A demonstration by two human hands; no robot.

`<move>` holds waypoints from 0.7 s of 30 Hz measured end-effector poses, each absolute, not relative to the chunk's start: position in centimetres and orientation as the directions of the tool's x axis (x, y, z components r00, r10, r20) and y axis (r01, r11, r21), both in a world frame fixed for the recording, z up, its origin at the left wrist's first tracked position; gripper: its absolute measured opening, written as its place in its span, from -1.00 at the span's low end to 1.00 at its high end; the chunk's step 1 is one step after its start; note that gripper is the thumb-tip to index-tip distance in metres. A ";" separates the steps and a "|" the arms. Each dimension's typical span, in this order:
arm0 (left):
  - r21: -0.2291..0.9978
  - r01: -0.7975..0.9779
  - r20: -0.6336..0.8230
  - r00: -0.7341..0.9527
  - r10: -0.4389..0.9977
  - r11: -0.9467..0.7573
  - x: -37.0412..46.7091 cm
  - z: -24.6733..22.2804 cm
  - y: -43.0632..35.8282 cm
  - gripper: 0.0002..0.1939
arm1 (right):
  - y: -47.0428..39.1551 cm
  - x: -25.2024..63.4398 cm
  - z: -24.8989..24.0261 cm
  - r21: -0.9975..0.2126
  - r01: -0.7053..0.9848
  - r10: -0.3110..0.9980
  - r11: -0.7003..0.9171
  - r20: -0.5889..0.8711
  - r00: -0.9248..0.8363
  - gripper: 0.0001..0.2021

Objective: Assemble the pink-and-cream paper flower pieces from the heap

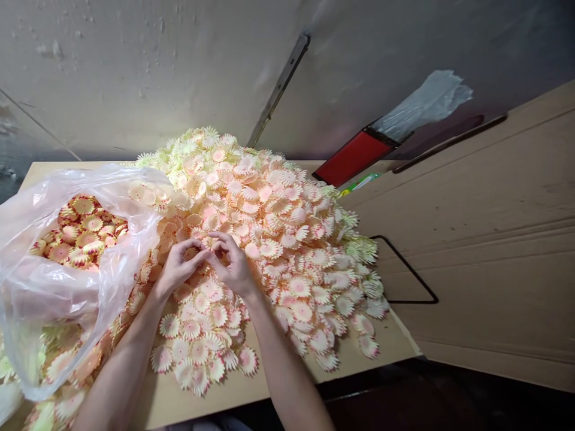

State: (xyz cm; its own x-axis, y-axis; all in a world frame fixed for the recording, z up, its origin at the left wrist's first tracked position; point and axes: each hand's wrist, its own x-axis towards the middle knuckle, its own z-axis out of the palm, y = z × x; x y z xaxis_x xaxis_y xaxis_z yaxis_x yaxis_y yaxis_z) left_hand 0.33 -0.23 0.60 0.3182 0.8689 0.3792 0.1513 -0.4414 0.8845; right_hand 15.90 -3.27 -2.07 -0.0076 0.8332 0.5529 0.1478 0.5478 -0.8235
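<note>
Translucent plastic bag [130,257] holds red-edged flower pieces [85,230].

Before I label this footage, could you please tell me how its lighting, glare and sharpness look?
Head view: light brightest on flower-shaped pieces and nearby wall; deep shadow below the cardboard; glare streaks the plastic bag; left hand and right hand look fairly sharp.

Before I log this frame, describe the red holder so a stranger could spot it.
Find the big flower heap. Past its far right side sits the red holder. Unlike the cardboard beside it, it's bright red, with clear plastic sticking out.
</note>
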 end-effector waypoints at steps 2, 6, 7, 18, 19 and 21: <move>0.896 0.144 0.363 0.305 0.881 -0.419 0.3 0.6 -0.2 -0.65 | -3.1 15.9 -2.2 -0.825 0.130 0.832 0.550 0.555 0.007 -0.66; 0.923 0.101 0.323 0.323 0.890 -0.372 0.3 0.6 -0.2 -0.66 | -2.9 15.8 -2.3 -0.840 0.098 0.834 0.534 0.543 0.102 -0.72; 0.924 0.091 0.325 0.325 0.888 -0.372 0.2 0.6 -0.1 -0.66 | -2.9 15.9 -2.2 -0.841 0.091 0.832 0.533 0.541 0.122 -0.72; 0.919 -0.013 0.389 0.194 0.901 -0.394 -0.1 0.1 0.2 -0.70 | -2.8 15.9 -2.3 -0.851 0.040 0.845 0.523 0.524 0.104 -0.71; 0.927 -0.029 0.373 0.182 0.910 -0.375 -0.2 0.1 0.2 -0.67 | -2.8 15.9 -2.3 -0.854 0.035 0.848 0.518 0.519 0.105 -0.70; 0.938 -0.035 0.344 0.179 0.922 -0.344 -0.2 0.0 0.2 -0.62 | -2.8 15.8 -2.1 -0.855 0.015 0.849 0.519 0.517 0.103 -0.65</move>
